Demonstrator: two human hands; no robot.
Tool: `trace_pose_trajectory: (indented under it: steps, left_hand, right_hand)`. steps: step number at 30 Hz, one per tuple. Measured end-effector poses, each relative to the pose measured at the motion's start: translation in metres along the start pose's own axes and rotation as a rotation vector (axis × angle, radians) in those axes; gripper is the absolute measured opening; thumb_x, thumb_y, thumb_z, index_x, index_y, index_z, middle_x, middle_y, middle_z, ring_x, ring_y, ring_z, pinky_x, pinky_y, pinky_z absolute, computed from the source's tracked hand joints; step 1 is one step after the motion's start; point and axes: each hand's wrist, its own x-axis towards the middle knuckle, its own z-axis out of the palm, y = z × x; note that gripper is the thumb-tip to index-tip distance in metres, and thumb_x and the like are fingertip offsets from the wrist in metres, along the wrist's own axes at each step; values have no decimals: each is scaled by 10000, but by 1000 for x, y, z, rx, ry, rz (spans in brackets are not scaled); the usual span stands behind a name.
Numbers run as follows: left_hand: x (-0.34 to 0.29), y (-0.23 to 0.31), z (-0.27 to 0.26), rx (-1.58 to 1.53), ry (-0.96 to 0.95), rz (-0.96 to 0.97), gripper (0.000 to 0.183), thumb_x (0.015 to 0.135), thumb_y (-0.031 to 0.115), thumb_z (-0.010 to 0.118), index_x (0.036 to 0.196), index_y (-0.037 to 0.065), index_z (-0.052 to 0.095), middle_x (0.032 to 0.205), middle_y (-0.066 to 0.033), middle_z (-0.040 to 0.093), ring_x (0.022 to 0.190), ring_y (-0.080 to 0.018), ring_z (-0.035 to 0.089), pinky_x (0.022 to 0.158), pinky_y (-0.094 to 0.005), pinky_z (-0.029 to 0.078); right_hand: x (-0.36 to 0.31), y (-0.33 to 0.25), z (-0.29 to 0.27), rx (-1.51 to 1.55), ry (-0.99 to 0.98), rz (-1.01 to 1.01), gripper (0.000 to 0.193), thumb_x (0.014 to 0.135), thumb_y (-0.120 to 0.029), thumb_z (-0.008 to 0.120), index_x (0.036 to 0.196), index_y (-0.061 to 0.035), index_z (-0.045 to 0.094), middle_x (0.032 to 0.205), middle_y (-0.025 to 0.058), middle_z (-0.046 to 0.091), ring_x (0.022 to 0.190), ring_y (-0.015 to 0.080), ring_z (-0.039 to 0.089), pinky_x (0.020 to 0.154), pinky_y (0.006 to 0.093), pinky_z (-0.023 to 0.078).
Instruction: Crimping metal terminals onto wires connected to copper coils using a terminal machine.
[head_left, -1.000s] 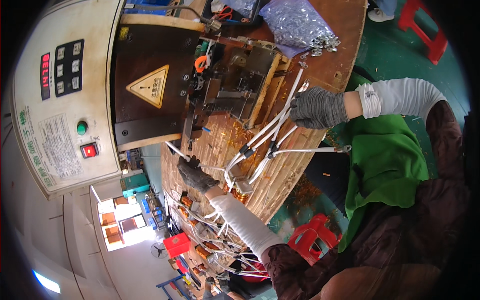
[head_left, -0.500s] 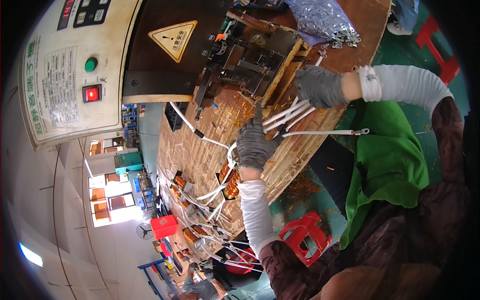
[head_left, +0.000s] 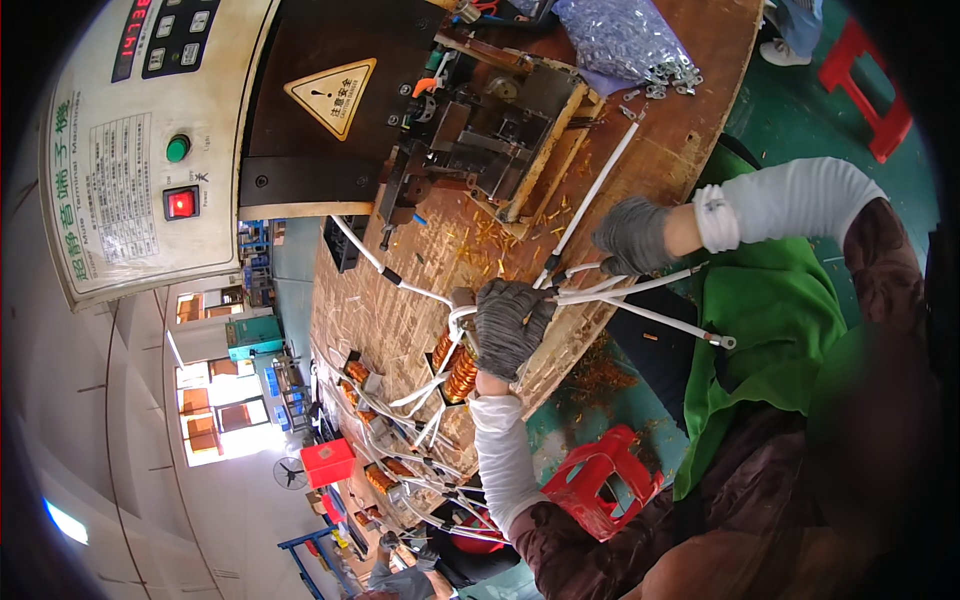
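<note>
Several white cables (head_left: 600, 294) with metal ring terminals at their ends run from beside my left hand over the table's near edge. My left hand (head_left: 512, 325), in a grey glove, is closed around their bundle next to a copper-wound coil (head_left: 459, 376). Curled in a matching glove, my right hand (head_left: 636, 238) is at the table edge, its fingertips closed on a white cable partly hidden by them. Another white cable (head_left: 600, 188) stretches away across the table toward the loose terminals. One cable end with a ring terminal (head_left: 726, 342) hangs over the green apron (head_left: 770, 330).
A terminal press (head_left: 500, 130) stands at the far side, beside a control box (head_left: 150, 150) with a lit red switch. A plastic bag of terminals (head_left: 625, 45) lies at the back. Copper scraps litter the wooden table (head_left: 400, 310). Red stools (head_left: 605, 480) and a co-worker's hands (head_left: 405, 548) are farther off.
My right hand has moved toward the near table edge, and several cables have swung toward my body. One cable now lies stretched out toward the back. My left hand has drawn back from the press and curled in.
</note>
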Motion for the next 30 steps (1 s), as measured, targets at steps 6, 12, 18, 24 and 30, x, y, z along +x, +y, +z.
trace_pose_trajectory:
  steps: [6, 12, 18, 24, 30]
  left_hand:
    - [-9, 3, -9, -25, -31, 36, 139, 720, 172, 660, 727, 34, 645, 707, -112, 598, 678, -288, 548, 674, -392, 409]
    - [10, 23, -2, 81, -606, -239, 224, 736, 288, 650, 723, 64, 660, 674, -113, 615, 697, -298, 599, 666, -382, 466]
    - [73, 0, 11, 283, -594, -347, 365, 727, 317, 654, 947, 27, 622, 946, -180, 607, 879, -334, 583, 759, -407, 463]
    - [74, -35, 43, -536, -460, -175, 285, 821, 212, 577, 1002, -8, 569, 894, -166, 601, 852, -342, 565, 757, -379, 440]
    - [68, -32, 43, -1024, -559, -478, 247, 912, 220, 481, 984, 6, 584, 729, -49, 556, 660, -108, 524, 622, -247, 415]
  right_hand:
    - [13, 5, 4, -475, -372, -101, 253, 697, -281, 638, 783, -47, 681, 787, 102, 659, 734, 296, 627, 583, 423, 487]
    - [32, 25, -26, -167, -596, 30, 209, 754, -224, 616, 868, -57, 667, 867, 100, 658, 786, 293, 618, 634, 401, 489]
    - [48, 21, -48, -261, -417, -58, 290, 818, -277, 509, 860, -35, 664, 785, 110, 664, 699, 262, 626, 632, 400, 492]
    - [69, 17, -55, -190, -521, -82, 356, 836, -318, 492, 849, -9, 668, 816, 124, 662, 720, 270, 625, 640, 391, 495]
    - [52, 28, -72, -380, -465, -306, 281, 835, -261, 512, 842, -27, 667, 821, 148, 655, 740, 279, 617, 640, 378, 499]
